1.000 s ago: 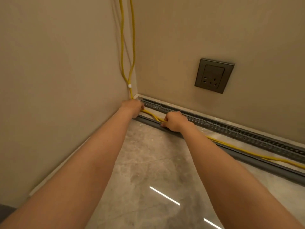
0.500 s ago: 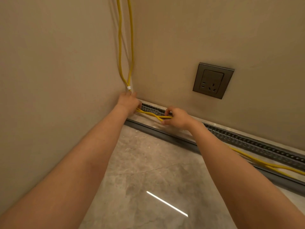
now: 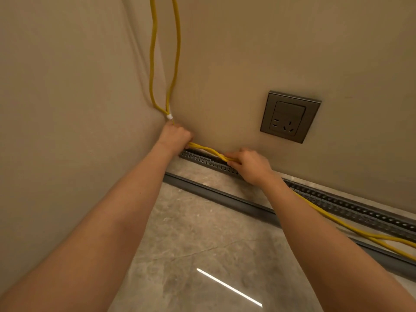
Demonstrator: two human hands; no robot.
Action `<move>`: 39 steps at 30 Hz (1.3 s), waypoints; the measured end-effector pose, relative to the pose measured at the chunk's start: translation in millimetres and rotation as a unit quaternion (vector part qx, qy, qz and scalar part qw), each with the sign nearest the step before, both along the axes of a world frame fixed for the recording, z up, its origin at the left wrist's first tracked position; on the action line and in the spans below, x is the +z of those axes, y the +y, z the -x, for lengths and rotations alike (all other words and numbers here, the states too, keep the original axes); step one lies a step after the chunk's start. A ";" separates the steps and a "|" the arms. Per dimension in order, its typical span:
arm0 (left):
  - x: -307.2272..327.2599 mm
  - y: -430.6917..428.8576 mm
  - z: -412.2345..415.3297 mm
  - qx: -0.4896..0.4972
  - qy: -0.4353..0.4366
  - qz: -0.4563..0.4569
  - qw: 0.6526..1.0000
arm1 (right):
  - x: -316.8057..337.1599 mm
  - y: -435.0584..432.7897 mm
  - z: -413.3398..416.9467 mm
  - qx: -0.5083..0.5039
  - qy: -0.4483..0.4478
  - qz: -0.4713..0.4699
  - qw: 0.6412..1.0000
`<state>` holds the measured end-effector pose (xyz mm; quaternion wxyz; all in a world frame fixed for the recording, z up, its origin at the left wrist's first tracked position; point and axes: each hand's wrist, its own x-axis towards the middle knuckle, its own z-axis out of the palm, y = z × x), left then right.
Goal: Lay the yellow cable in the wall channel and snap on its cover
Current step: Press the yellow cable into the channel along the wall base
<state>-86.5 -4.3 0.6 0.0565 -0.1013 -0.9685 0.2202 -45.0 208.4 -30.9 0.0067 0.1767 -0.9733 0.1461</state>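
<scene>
A doubled yellow cable [image 3: 206, 150] hangs down the wall corner, bound by a white tie [image 3: 169, 116], then bends right along the wall's foot. My left hand [image 3: 176, 135] grips it in the corner just below the tie. My right hand [image 3: 249, 164] pinches both strands a short way to the right, just above the grey slotted wall channel [image 3: 337, 202]. Between my hands the cable is held slightly above the channel. Past my right forearm the strands trail over the floor in front of the channel. The dark grey cover strip [image 3: 220, 194] lies on the floor, parallel to the channel.
A grey wall socket [image 3: 290, 117] sits on the right wall above the channel. The floor [image 3: 202, 244] is glossy beige stone with a bright light streak. The plain left wall meets the right wall at the corner where the cable drops.
Both hands have lifted from floor level up to the wall's foot, carrying the cable from in front of the channel to just above it. The view has tilted up and closer.
</scene>
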 end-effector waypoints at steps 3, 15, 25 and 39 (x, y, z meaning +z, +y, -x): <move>-4.0 3.0 1.3 0.013 -0.023 -0.004 1.000 | -4.7 -1.6 -1.7 0.012 0.006 -0.020 1.000; -5.1 -12.3 -5.3 0.006 -0.051 -0.194 0.980 | -11.9 -4.3 -9.5 0.029 0.061 -0.062 0.996; -10.9 -16.3 -5.7 -0.028 -0.045 -0.164 0.985 | -15.2 -14.1 -5.9 0.015 0.058 -0.044 0.997; -61.3 2.7 -40.7 -0.038 -0.011 -0.335 0.941 | 0.5 -13.7 -9.7 0.086 -0.003 -0.169 0.982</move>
